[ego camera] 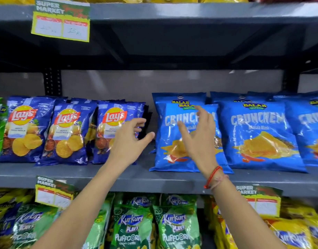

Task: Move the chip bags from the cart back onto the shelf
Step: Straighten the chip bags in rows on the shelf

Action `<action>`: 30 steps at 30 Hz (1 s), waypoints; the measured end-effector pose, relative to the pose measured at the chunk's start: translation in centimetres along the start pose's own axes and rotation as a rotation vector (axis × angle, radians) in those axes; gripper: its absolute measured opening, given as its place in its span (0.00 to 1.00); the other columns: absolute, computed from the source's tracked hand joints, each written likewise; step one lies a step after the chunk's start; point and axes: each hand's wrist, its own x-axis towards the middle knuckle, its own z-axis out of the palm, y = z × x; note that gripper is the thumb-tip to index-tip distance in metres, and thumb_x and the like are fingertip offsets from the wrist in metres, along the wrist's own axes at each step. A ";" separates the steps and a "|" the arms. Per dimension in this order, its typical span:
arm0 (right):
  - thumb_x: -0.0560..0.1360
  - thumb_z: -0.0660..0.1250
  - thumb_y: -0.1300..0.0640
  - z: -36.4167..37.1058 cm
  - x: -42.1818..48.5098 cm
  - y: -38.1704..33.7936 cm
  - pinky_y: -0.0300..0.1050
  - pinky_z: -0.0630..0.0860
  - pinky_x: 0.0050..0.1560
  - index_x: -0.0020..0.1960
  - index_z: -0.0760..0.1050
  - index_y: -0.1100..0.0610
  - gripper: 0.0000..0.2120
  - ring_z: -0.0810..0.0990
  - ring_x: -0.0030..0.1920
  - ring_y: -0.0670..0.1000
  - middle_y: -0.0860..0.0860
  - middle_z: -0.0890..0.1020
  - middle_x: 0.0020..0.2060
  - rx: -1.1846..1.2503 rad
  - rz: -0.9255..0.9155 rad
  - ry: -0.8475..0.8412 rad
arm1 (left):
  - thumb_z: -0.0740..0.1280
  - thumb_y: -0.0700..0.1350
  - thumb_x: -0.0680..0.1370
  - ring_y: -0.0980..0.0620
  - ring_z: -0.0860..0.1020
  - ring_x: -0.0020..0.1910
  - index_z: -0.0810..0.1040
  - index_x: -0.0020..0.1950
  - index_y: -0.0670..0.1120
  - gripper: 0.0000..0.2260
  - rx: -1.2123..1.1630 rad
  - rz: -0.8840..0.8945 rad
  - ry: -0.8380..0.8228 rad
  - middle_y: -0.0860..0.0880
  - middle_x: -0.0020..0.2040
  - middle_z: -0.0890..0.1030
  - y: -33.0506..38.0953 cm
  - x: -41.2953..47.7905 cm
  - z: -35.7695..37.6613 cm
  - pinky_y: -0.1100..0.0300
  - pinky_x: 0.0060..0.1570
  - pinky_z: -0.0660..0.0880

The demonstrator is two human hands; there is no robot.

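Observation:
Dark blue Lay's chip bags (27,130) stand in rows on the left of the grey middle shelf (118,175). Light blue Crunchem bags (258,137) stand on its right. My left hand (131,139) hovers with fingers spread in front of the rightmost Lay's bag (111,123), holding nothing. My right hand (199,135), a red thread at its wrist, is spread in front of the leftmost Crunchem bag (169,141); I cannot tell if it touches the bag. No cart is in view.
A gap of bare shelf lies between the Lay's and Crunchem rows. Green Kurkure Puffcorn bags (133,229) and yellow bags (289,230) fill the shelf below. Price tags (61,20) hang from the shelf edges. The upper shelf (190,11) overhangs closely.

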 end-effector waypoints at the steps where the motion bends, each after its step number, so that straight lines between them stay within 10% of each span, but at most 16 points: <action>1: 0.74 0.67 0.53 -1.0 0.3 1.0 0.45 0.62 0.62 0.69 0.64 0.61 0.27 0.68 0.63 0.59 0.59 0.72 0.61 -0.037 0.028 0.022 | 0.72 0.50 0.70 0.54 0.76 0.55 0.72 0.65 0.47 0.24 0.001 -0.019 -0.052 0.48 0.63 0.77 0.1 0.0 1.1 0.64 0.49 0.73; 9: 0.73 0.66 0.42 -4.3 0.5 6.5 0.51 0.66 0.63 0.73 0.57 0.62 0.37 0.68 0.68 0.61 0.62 0.70 0.68 -0.085 0.303 -0.150 | 0.72 0.62 0.65 0.50 0.70 0.66 0.55 0.74 0.48 0.45 -0.318 -0.457 -0.433 0.50 0.71 0.68 -0.2 0.0 7.0 0.51 0.67 0.66; 16: 0.68 0.66 0.36 -3.5 0.5 7.4 0.52 0.68 0.66 0.72 0.61 0.57 0.40 0.70 0.68 0.57 0.56 0.70 0.70 0.215 0.561 -0.294 | 0.78 0.58 0.59 0.47 0.77 0.59 0.64 0.71 0.45 0.45 -0.462 -0.554 -0.389 0.46 0.65 0.76 -0.7 0.6 7.7 0.50 0.61 0.74; 22: 0.64 0.73 0.40 -3.1 1.6 7.2 0.51 0.78 0.58 0.61 0.72 0.53 0.30 0.79 0.56 0.52 0.49 0.81 0.56 0.352 0.501 -0.240 | 0.78 0.47 0.63 0.57 0.80 0.47 0.68 0.64 0.49 0.32 -0.551 -0.476 -0.260 0.50 0.55 0.79 -0.6 1.0 7.8 0.69 0.32 0.76; 25: 0.64 0.75 0.43 -2.6 2.8 7.0 0.33 0.78 0.44 0.50 0.74 0.44 0.18 0.81 0.49 0.43 0.39 0.82 0.47 0.415 0.450 -0.198 | 0.78 0.45 0.63 0.58 0.79 0.50 0.67 0.66 0.49 0.35 -0.564 -0.387 -0.206 0.52 0.57 0.78 -0.5 2.0 7.8 0.70 0.35 0.76; 30: 0.59 0.77 0.41 -1.5 4.7 7.3 0.50 0.78 0.57 0.60 0.72 0.51 0.33 0.81 0.54 0.50 0.47 0.82 0.54 0.509 0.498 -0.211 | 0.78 0.42 0.64 0.54 0.78 0.55 0.63 0.69 0.48 0.38 -0.552 -0.365 -0.246 0.49 0.61 0.77 -1.6 2.8 8.2 0.65 0.42 0.77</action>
